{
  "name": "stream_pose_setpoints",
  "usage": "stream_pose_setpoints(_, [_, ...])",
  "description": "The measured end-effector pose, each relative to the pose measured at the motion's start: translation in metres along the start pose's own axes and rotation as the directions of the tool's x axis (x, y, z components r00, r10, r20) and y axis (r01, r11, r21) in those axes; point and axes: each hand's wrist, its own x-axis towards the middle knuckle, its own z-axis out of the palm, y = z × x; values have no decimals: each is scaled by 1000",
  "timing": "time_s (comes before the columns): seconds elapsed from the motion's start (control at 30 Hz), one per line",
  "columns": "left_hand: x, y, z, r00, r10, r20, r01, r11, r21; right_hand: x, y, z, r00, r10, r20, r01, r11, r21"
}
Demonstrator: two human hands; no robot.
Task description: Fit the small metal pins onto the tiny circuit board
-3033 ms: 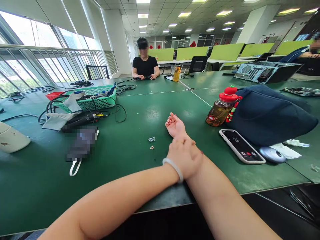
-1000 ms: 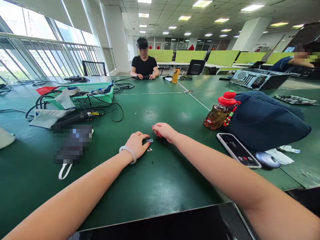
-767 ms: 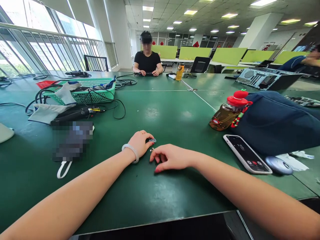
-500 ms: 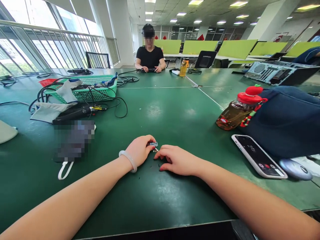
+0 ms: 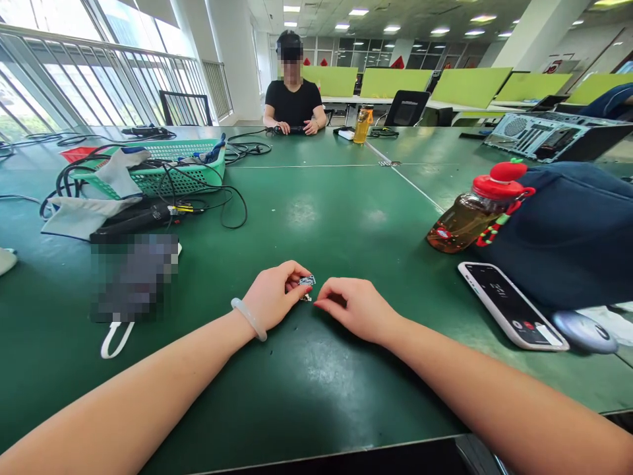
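My left hand (image 5: 277,293), with a pale bangle on its wrist, holds a small grey metallic part (image 5: 307,281) between thumb and fingers, low over the green table. Just below that part a tiny light-coloured piece (image 5: 307,297) shows by the left thumb; whether it is attached, I cannot tell. Close to its right side is my right hand (image 5: 359,307), thumb and index fingertips pinched together. Anything between those fingertips is too small to make out. A tiny dark speck (image 5: 271,352) lies on the tabletop nearer to me.
To the left are a blurred-out dark device (image 5: 136,277) with a white strap and a green basket (image 5: 182,178) with cables and gloves. At right stand a red-capped bottle (image 5: 459,218), a phone (image 5: 509,303) and a mouse (image 5: 586,332). Across the table sits a person (image 5: 293,99).
My right hand's thumb and index finger have closed into a pinch; before, they were apart. The left hand keeps hold of the grey part. The view has shifted slightly.
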Motion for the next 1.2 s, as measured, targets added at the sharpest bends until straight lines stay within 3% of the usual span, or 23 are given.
stream_pose_setpoints(0.17, [-2,3,1,1000,27,13,-26,997,-77,2,3,1,973,74,-220,-63,996,57])
stream_pose_setpoints(0.43, [-5,2,2,997,62,-44,-70,973,-218,1,0,2,939,19,-344,19,994,108])
stream_pose_setpoints(0.7, [-5,2,1,996,81,-39,-90,940,-330,-3,-2,2,905,-78,-417,111,992,56])
stream_pose_setpoints(1.2, [-6,5,-2,990,123,-64,-136,952,-273,-4,-2,4,878,-215,-427,220,975,-37])
